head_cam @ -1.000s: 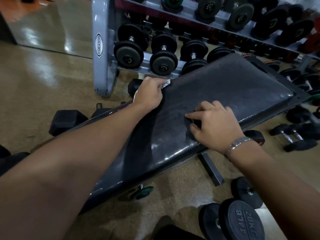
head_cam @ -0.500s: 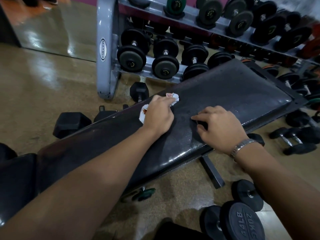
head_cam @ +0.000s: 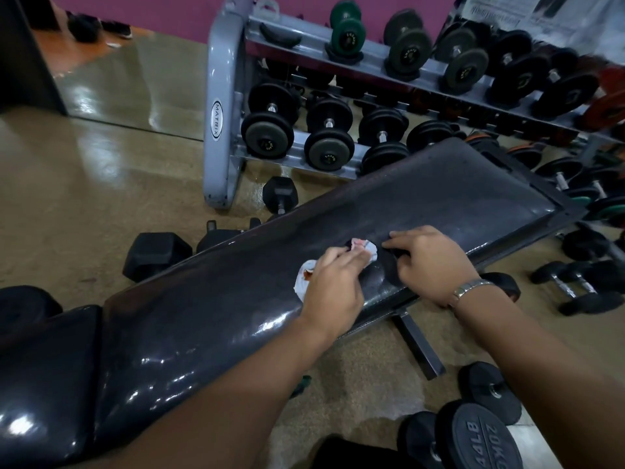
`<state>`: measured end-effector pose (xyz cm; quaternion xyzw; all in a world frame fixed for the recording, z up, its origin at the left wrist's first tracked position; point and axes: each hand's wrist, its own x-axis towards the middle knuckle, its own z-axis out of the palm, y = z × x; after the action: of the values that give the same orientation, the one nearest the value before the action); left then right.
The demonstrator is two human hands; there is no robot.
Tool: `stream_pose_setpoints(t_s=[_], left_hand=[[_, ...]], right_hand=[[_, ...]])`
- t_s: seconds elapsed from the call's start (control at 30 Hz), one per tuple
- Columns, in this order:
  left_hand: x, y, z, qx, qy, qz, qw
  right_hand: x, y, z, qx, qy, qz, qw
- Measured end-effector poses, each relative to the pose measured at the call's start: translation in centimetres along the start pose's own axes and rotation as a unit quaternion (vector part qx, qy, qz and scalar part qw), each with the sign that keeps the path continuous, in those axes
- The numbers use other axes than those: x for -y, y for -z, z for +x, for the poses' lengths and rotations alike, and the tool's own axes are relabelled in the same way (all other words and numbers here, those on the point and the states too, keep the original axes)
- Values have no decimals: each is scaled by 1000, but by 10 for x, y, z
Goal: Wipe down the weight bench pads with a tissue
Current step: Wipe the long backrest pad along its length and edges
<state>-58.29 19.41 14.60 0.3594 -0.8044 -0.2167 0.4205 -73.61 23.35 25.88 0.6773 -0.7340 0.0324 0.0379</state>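
the long bench pad (head_cam: 439, 198) is black, glossy vinyl with a fine speckled grain, rounded at its edges. its long axis runs from the lower left of the view to the upper right, and it widens toward the far right end. a shorter seat pad (head_cam: 44, 367) of the same shiny black vinyl lies just past its left end.

the tissue (head_cam: 368, 248) is white, crumpled, with reddish marks. it lies on the bench pad about midway along, nearer the near long edge. the left hand (head_cam: 333, 286) curls its fingers over it and presses it to the vinyl, with paper showing at both sides of the hand. the right hand (head_cam: 429, 262) rests just beside it, fingers bent and tips on the pad; it is dark under the palm, so i cannot tell whether it holds anything. a metal link band (head_cam: 468, 287) circles that wrist.

beyond the pad's far long edge stands a grey steel rack (head_cam: 220, 79) labelled "matrix", holding round dumbbells. on the floor (head_cam: 84, 214), a dumbbell (head_cam: 483, 438) reads "44lb" and "20kg".
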Motion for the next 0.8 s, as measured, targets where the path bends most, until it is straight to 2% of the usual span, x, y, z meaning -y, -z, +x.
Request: stream_pose_setpoints(t_s=[0.5, 0.67, 0.73, 0.8], left_hand=[[-15, 0, -60, 58, -97, 17, 993], [-14, 20, -60, 110, -158, -50, 980], [-11, 30, -46, 93, -141, -74, 983], [-4, 35, -14, 30, -87, -86, 992]], right_hand=[[2, 0, -2, 27, -10, 10, 1000], [-1, 6, 1, 49, -3, 4, 999], [-5, 12, 3, 49, 4, 23, 999], [-14, 16, 5, 19, 6, 36, 999]])
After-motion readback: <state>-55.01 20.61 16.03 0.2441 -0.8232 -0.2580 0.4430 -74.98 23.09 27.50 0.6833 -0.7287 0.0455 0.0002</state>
